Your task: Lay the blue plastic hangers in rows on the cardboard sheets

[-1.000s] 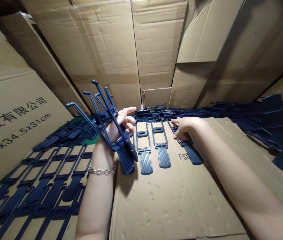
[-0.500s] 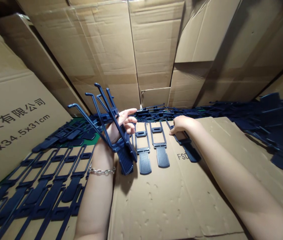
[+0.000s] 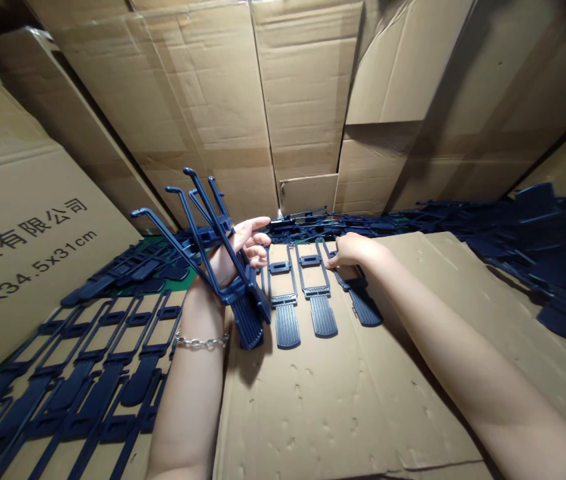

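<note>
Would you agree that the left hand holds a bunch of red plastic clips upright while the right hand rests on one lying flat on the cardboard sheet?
Not quite: the clips are dark blue, not red. The head view shows the left hand holding the bunch of clips upright while the right hand rests on one clip lying flat on the cardboard sheet.

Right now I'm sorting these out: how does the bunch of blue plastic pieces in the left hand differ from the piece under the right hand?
The bunch of blue pieces is several stacked together, while the single piece is one alone. The bunch tilts up off the cardboard sheet, gripped by the left hand; the single piece lies flat under the right hand. Both are the same dark blue, with ribbed ends.
</note>
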A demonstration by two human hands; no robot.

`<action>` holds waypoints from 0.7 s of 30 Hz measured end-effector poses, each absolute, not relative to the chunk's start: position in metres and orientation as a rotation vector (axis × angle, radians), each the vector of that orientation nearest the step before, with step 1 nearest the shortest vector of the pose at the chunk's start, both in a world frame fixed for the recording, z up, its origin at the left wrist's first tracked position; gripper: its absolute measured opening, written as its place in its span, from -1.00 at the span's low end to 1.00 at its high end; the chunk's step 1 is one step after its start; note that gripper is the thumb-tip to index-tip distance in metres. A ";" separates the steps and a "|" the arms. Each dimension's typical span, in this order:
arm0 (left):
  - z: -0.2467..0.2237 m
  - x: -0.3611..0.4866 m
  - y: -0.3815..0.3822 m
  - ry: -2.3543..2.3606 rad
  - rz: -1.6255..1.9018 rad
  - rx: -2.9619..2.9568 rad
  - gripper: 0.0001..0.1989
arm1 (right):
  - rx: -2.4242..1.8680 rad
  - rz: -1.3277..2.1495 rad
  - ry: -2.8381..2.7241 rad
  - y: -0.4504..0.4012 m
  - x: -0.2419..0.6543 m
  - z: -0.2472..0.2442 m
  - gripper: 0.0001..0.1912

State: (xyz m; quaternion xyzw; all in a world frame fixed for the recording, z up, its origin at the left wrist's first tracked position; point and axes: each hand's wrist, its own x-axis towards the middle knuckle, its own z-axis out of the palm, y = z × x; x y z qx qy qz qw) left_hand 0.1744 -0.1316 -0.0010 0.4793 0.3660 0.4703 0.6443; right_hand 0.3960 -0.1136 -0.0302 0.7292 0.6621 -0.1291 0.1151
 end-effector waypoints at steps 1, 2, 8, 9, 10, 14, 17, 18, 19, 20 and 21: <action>-0.001 0.175 -0.132 0.835 1.071 1.091 -0.77 | 2.137 -0.383 1.930 -0.115 0.395 -0.029 -0.38; -0.001 0.175 -0.132 0.838 1.070 1.090 -0.76 | 2.133 -0.387 1.923 -0.115 0.393 -0.029 -0.38; -0.004 0.174 -0.128 0.818 1.047 1.113 -0.75 | 2.135 -0.362 1.921 -0.120 0.392 -0.022 -0.47; -0.004 0.174 -0.128 0.816 1.039 1.121 -0.76 | 2.170 -0.320 1.989 -0.122 0.392 -0.019 -0.49; -0.004 0.175 -0.128 0.819 1.030 1.126 -0.76 | 2.206 -0.277 2.099 -0.124 0.390 -0.015 -0.52; -0.007 0.178 -0.129 0.823 1.018 1.127 -0.74 | 2.131 -0.454 2.734 -0.146 0.366 0.001 -0.55; -0.013 0.181 -0.128 0.804 1.083 1.165 -0.64 | 1.919 -0.828 3.024 -0.166 0.339 0.004 -0.55; -0.015 0.182 -0.127 0.798 1.095 1.193 -0.61 | 1.865 -0.903 3.080 -0.171 0.332 0.002 -0.58; -0.016 0.183 -0.127 0.792 1.096 1.220 -0.59 | 1.826 -0.961 3.117 -0.174 0.326 0.000 -0.61; -0.017 0.184 -0.127 0.785 1.090 1.239 -0.57 | 1.801 -1.019 3.135 -0.176 0.322 -0.002 -0.62; -0.018 0.185 -0.128 0.779 1.078 1.247 -0.57 | 1.791 -1.083 3.131 -0.177 0.320 -0.004 -0.63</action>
